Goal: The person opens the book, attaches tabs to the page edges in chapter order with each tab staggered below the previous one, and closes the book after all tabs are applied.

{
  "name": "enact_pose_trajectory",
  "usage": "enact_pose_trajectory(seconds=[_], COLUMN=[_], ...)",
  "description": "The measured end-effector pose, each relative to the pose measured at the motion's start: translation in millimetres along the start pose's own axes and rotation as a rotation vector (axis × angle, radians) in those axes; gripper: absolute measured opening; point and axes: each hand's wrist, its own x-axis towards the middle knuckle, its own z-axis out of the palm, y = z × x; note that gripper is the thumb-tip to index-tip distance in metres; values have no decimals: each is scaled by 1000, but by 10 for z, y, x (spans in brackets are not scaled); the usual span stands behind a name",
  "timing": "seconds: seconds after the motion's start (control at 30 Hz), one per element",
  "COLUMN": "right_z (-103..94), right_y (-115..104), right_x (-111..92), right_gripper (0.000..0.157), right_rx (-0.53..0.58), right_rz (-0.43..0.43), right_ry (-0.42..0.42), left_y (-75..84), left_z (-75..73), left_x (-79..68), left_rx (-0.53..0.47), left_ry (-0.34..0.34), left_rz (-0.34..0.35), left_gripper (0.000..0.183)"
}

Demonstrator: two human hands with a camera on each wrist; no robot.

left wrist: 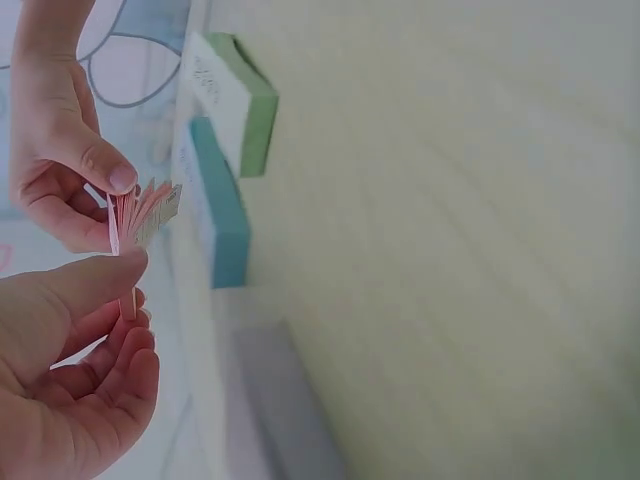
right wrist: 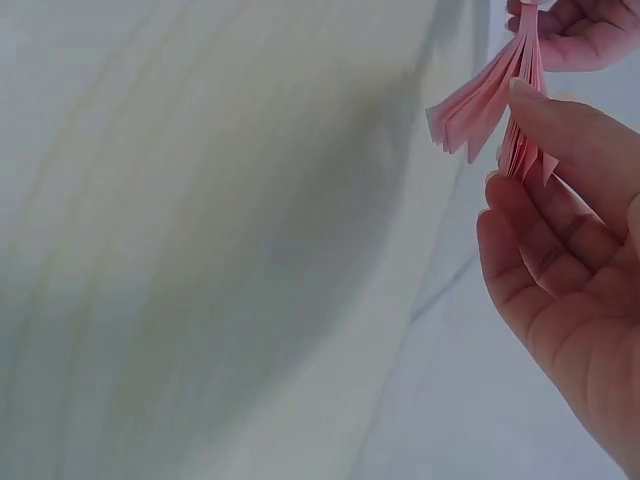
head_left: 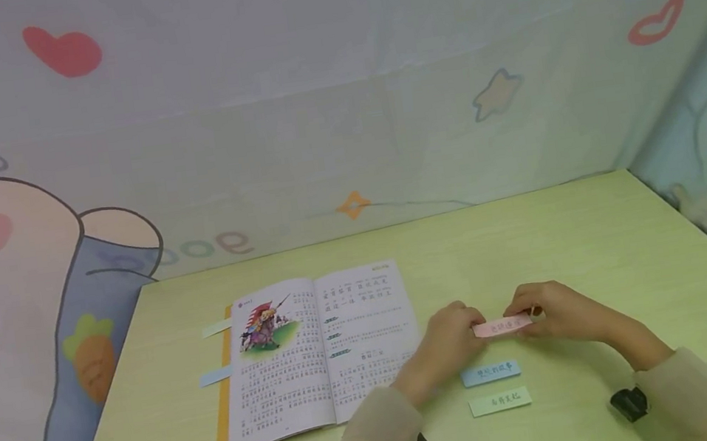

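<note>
A pink pad of sticky notes (head_left: 503,326) with handwriting on its top sheet is held between both hands above the table. My left hand (head_left: 451,340) pinches its left end between thumb and fingers. At the other end, my right hand (head_left: 556,311) pinches it too, and the sheets fan apart there in the right wrist view, where the pink sheets (right wrist: 480,105) spread loose. Just below the hands on the table lie a blue sticky-note pad (head_left: 490,373) and a green sticky-note pad (head_left: 500,401), both with handwriting on top.
An open book (head_left: 317,352) with an illustration and printed text lies left of the hands. A green tab (head_left: 215,329) and a blue tab (head_left: 215,376) stick out from its left edge. A patterned cloth (head_left: 285,110) hangs behind the light green table (head_left: 630,236).
</note>
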Motion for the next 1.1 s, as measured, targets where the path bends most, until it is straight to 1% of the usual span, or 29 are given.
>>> enact_pose_trajectory(seconds=[0.1, 0.27, 0.4, 0.53, 0.67, 0.8, 0.87, 1.0, 1.1], right_z=[-22, -42, -40, -27, 0, 29, 42, 61, 69], right_y=[-66, -206, -323, -435, -523, -594, -622, -662, -680], right_x=[11, 43, 65, 78, 92, 109, 116, 126, 129], right_gripper=[21, 21, 22, 23, 23, 23, 23, 23, 26], right_rx=[2, 7, 15, 13, -4, 0, 6, 2, 0], right_rz=[-33, -93, -127, -147, -161, -187, -197, -187, -186], right_ry=[6, 21, 24, 24, 29, 34, 33, 26, 26], left_y=[18, 33, 47, 62, 69, 66, 64, 63, 58], left_z=[-85, -206, -287, -351, -399, -433, -446, -464, -468], left_x=[-58, -176, -282, -400, -513, -596, -625, -664, -675], left_rx=[-6, 27, 38, 28, 28, 17, 9, -2, -11], left_ry=[-2, 4, 25, 47, 79, 92, 92, 93, 92], left_rz=[7, 21, 33, 39, 51, 49, 45, 45, 39], left_gripper=[17, 19, 20, 22, 22, 21, 21, 21, 21])
